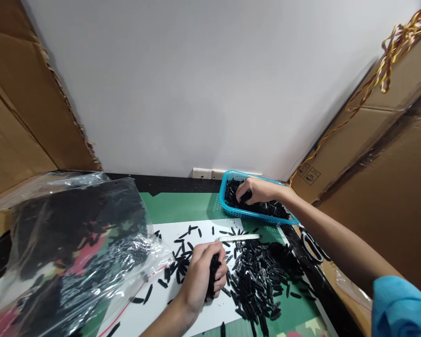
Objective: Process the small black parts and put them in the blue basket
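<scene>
Along the left edge, a clear plastic bag (73, 252) full of black pieces slumps over the table, its mouth reaching the white sheet (203, 318). Just right of it, the left hand (203, 276) is curled tight around a bundle of black plastic strips (213, 276), held above the sheet. Loose strips (259, 281) lie heaped just beside that hand, covering the sheet's right side. Farther right, the right hand (257, 191) dips into a blue basket (231, 210) by the wall, fingers closed on strips there. Scissors (314, 248) lie at the table's right edge.
</scene>
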`<state>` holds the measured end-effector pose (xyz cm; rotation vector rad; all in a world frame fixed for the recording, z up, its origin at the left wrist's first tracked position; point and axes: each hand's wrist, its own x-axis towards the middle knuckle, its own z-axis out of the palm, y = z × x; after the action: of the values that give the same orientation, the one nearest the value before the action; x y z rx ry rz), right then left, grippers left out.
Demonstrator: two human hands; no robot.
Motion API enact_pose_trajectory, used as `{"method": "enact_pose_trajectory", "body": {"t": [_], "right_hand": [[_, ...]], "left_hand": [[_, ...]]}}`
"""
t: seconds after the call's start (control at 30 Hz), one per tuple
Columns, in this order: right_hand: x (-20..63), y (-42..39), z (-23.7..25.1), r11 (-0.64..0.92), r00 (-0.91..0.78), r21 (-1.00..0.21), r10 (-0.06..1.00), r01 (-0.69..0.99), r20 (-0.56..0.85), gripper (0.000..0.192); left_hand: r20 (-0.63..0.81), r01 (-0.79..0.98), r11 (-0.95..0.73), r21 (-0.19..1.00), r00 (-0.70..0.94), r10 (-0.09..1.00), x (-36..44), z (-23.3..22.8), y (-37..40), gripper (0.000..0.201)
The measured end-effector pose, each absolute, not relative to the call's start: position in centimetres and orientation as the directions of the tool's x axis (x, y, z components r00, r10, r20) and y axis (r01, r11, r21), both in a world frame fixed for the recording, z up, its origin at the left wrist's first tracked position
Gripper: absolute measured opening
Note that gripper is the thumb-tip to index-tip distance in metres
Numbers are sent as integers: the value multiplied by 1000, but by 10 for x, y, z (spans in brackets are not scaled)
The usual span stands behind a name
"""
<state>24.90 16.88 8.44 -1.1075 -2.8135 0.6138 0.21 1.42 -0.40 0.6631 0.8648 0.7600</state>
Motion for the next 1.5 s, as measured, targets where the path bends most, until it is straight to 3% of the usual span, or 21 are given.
{"method": "enact_pose_trajectory", "body": {"t": [0.33, 0.47, 0.63, 0.77, 0.9, 1.17, 1.3, 1.4, 1.5], "right_hand": [[327, 116, 97, 446, -483, -370, 876, 815, -9, 25], [346, 105, 86, 390, -440, -324, 893, 862, -93, 28], [358, 98, 92, 337, -389, -310, 913, 889, -125, 47], [354, 94, 96, 309, -351, -311, 932, 899, -91, 42], [347, 91, 92, 323, -381, -312, 913, 893, -146, 31], [362, 92, 86, 209, -246, -228, 957, 951, -152, 33], [356, 84, 87, 192, -208, -206, 977, 959, -57, 31], [327, 70, 90, 229, -208, -222, 971, 948, 114, 32], [279, 50, 89, 474, -317, -413, 863, 778, 394, 19]], "left_hand": [[-418, -337, 558, 758, 406, 813, 3, -3, 16, 38], [-416, -329, 558, 762, 412, 811, 3, -2, 15, 38], [-415, -317, 559, 766, 420, 807, 2, -1, 16, 40], [-413, -317, 557, 767, 421, 808, 3, 0, 16, 40], [-414, -317, 556, 769, 416, 810, 3, 1, 15, 39], [-415, -309, 561, 768, 427, 804, 4, -3, 14, 40], [-407, -304, 559, 771, 440, 801, 4, -4, 13, 40], [-419, -312, 570, 760, 436, 796, 3, -1, 11, 41], [-426, -327, 590, 738, 451, 784, 3, 3, 8, 44]]}}
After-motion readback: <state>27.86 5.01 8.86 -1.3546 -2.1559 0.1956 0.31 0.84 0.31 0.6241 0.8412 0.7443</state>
